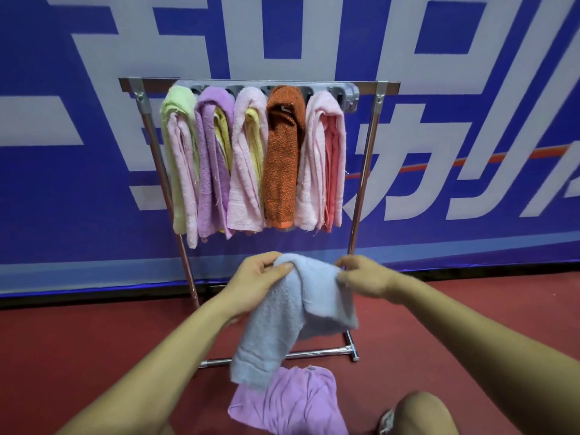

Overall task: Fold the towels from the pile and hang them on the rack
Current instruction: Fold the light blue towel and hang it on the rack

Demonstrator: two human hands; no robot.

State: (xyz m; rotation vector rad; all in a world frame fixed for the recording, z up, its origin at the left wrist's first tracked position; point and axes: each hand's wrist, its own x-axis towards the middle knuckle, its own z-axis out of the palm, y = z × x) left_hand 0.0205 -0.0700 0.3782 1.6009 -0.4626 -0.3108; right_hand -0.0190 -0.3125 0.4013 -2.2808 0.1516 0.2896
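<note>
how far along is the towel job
Mostly done: the hung towels fill the rack in five folded bundles. In hand: the left hand and right hand grip the light blue towel, which hangs loosely between them. Left: folding and hanging it, then the purple towel lying on the floor.

Low in the middle, both hands, left hand (255, 282) and right hand (365, 277), pinch a blue towel (292, 321) above a purple towel (292, 400) on the red floor (78, 340). Folded towels (251, 158) hang on the rack (364, 196).
</note>
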